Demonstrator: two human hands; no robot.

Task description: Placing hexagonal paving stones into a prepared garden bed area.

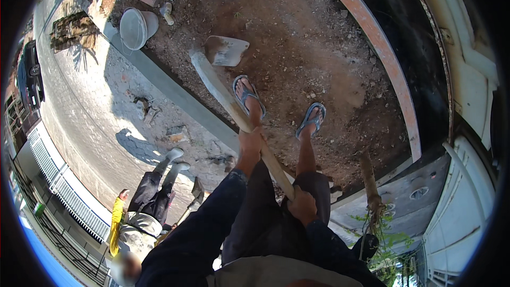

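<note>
Both my hands are wrapped round the wooden handle of a hoe (220, 89). My left hand (251, 148) grips it about midway, and my right hand (303, 205) closes on its end close to my thighs. The handle slants away to the far left, its far part pale and dusty. At that end, the wide pale metal blade (228, 51) is over the brown soil (297, 37), a little beyond my left foot; whether it touches the ground I cannot tell. My feet, in blue flip-flops, stand apart on the dirt.
A white bucket (134, 29) stands by the grey concrete curb (164, 82) at the left. Beyond the curb, a person in yellow sleeves (141, 226) stands on the paving. A curved reddish edging (385, 48) bounds the soil at right, near a thin trunk (369, 178).
</note>
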